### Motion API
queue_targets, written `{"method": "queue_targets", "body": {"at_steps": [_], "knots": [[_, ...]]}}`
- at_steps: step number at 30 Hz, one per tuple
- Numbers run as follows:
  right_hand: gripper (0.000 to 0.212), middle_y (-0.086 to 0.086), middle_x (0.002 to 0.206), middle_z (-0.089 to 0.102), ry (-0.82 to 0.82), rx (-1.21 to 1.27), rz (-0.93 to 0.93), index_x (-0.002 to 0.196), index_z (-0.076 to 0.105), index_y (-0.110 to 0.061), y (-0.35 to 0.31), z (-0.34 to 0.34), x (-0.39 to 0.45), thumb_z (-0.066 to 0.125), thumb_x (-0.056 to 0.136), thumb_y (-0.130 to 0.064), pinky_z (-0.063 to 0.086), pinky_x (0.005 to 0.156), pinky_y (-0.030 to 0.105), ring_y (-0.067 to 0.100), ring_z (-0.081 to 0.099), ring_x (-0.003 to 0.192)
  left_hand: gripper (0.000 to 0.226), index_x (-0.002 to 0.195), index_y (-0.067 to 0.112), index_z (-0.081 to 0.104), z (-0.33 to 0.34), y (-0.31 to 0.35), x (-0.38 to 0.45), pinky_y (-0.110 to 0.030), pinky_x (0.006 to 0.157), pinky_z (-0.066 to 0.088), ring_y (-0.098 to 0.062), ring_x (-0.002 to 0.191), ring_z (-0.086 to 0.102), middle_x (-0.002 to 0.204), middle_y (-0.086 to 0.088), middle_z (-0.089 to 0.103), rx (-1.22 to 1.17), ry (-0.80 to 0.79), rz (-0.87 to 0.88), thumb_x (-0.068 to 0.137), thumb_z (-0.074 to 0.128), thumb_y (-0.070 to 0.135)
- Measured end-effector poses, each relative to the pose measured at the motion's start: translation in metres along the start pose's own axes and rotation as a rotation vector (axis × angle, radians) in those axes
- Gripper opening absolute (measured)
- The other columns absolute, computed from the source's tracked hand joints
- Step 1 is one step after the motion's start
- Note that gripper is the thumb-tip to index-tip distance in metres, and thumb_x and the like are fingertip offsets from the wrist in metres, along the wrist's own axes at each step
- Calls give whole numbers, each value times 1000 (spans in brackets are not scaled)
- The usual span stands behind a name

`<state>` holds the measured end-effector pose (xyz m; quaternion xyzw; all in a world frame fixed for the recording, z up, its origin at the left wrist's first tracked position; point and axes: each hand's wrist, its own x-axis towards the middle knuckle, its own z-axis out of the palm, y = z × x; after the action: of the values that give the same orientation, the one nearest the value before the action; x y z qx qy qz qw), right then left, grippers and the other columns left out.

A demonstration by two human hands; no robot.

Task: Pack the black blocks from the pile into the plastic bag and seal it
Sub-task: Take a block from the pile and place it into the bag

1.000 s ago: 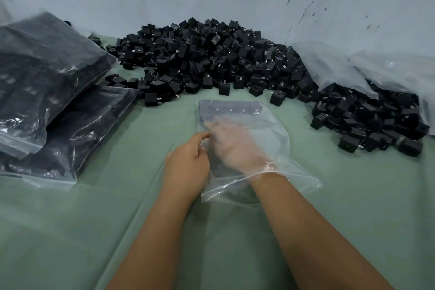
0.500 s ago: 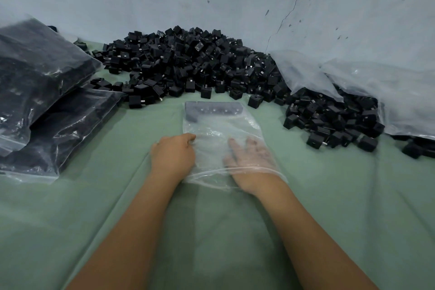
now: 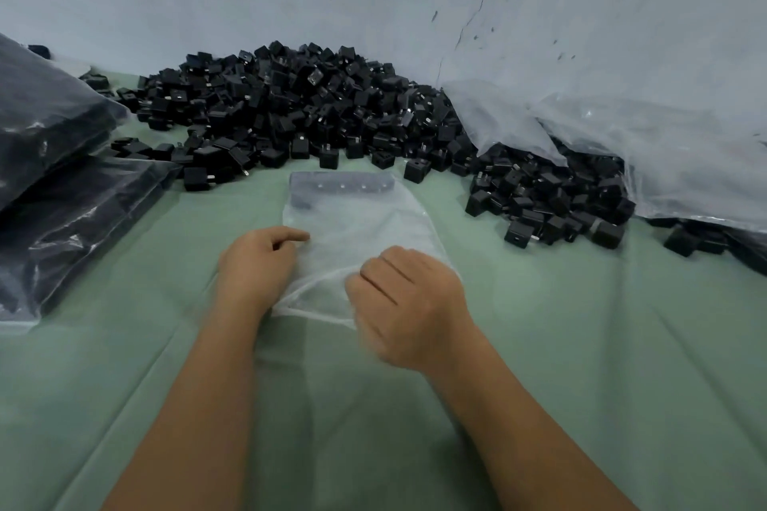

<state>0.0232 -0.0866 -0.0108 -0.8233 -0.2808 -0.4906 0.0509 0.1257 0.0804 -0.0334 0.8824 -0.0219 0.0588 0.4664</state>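
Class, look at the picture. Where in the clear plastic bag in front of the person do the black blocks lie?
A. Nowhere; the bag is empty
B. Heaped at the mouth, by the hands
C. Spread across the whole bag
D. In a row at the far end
D: a dark row of blocks shows through the plastic bag at its far end only; the rest looks clear.

Two bare forearms with no sleeves in view, left hand (image 3: pixel 257 268) and right hand (image 3: pixel 409 305) uncovered, fingers (image 3: pixel 390 268) ringless, wrists plain, right hand slightly blurred at its 7 o'clock edge
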Motion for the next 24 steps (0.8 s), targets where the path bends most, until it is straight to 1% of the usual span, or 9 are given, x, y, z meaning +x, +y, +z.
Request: {"method": "queue_targets", "body": {"at_steps": [3, 5, 6, 9, 11, 13, 16, 19, 24], "knots": [[18, 9, 75, 61, 202, -9, 331, 81, 67, -2, 23, -10, -8, 49, 80, -1, 41, 57, 31, 24, 51, 66, 38, 89, 33, 75, -5, 1, -6, -26, 53, 45, -13, 55, 55, 56, 6, 59, -35, 48, 9, 86, 47, 7], [21, 9, 85, 63, 181, -99, 589, 90, 68, -1, 50, -18, -19, 49, 83, -4, 45, 64, 35, 24, 53, 77, 38, 89, 33, 74, -7, 2, -7, -39, 85, 52, -30, 94, 60, 91, -4, 64, -5, 112, 77, 84, 50, 4], [24, 10, 93, 63, 120, -167, 694, 99, 68, -3, 62, -20, -27, 49, 84, -6, 46, 70, 38, 26, 53, 84, 38, 89, 33, 73, -8, 4, -9, -40, 93, 49, -29, 102, 57, 105, -3, 60, -20, 129, 118, 85, 52, 2], [52, 16, 136, 45, -239, -290, 1032, 141, 44, -13, 92, -20, -50, 53, 89, -15, 36, 99, 41, 34, 43, 119, 38, 85, 33, 74, -9, 12, -16, -14, 79, 43, -7, 91, 58, 108, 6, 61, -189, 26, 232, 87, 57, -1], [67, 18, 153, 21, -483, -248, 1257, 152, 19, -17, 99, -16, -58, 50, 93, -28, 22, 112, 42, 35, 24, 137, 32, 87, 30, 77, -9, 15, -18, -18, 80, 42, -14, 90, 59, 103, 1, 67, -332, -138, 211, 89, 61, 2], [62, 16, 151, 23, -570, -273, 1296, 149, 23, -16, 100, -12, -62, 46, 94, -33, 23, 110, 43, 34, 26, 136, 24, 90, 32, 78, -11, 14, -20, -24, 83, 43, -18, 91, 57, 101, -3, 71, -381, -267, 144, 90, 66, 12], [37, 10, 126, 42, -456, -346, 1225, 124, 46, -15, 102, -11, -62, 52, 92, -32, 33, 95, 40, 31, 42, 113, 11, 92, 34, 79, -14, 13, -22, -25, 84, 46, -24, 94, 62, 103, 1, 72, -307, -363, 138, 82, 74, 33], [27, 7, 113, 51, -428, -377, 1198, 106, 53, -12, 103, -13, -63, 54, 92, -35, 37, 89, 40, 29, 46, 104, 38, 91, 43, 77, -11, 16, -23, -34, 91, 47, -16, 92, 62, 94, 8, 67, -80, -480, 252, 61, 78, 66], [53, 9, 122, 54, -355, -272, 1289, 133, 39, -15, 105, -13, -63, 62, 89, -33, 37, 94, 43, 31, 44, 114, 61, 106, 67, 55, -12, 19, -19, -43, 109, 32, 0, 104, 49, 99, 17, 58, 198, -530, 374, 48, 54, 86]]}}
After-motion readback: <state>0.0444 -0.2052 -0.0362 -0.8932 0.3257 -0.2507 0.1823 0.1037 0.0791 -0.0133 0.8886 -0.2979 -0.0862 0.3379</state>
